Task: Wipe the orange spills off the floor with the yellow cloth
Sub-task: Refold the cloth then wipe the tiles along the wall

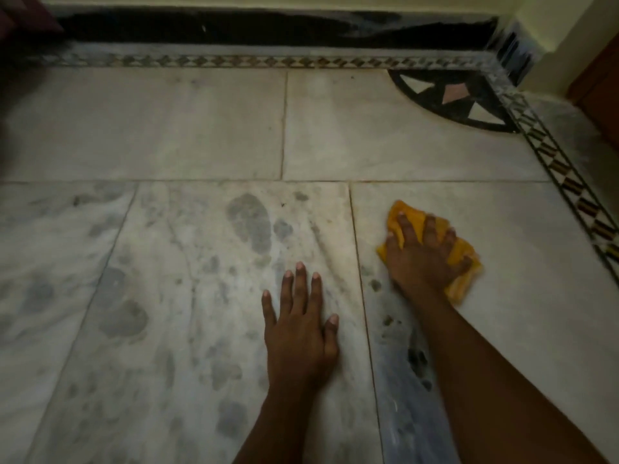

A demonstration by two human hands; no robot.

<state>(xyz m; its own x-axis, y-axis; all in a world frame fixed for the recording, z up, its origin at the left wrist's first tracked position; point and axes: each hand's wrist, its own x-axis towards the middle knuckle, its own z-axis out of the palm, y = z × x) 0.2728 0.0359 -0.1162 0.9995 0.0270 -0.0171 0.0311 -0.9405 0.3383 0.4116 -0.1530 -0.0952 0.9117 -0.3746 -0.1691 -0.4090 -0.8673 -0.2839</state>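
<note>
- Pressing with spread fingers, my right hand point(423, 252) pins the crumpled yellow cloth point(464, 254) flat against the pale marble floor point(201, 128), toward its patterned right border.
- My left hand point(299, 333) lies relaxed, flat on the floor.
- Wiping is in hand, I judge; no orange spill is visible, so next needs checking under the cloth.

The right hand point(422, 254) presses flat on a crumpled yellow cloth point(464, 254) on the marble floor point(201, 128). The left hand point(299, 333) lies flat on the floor beside it, fingers straight. A patterned border point(569, 175) edges the tiles.
</note>
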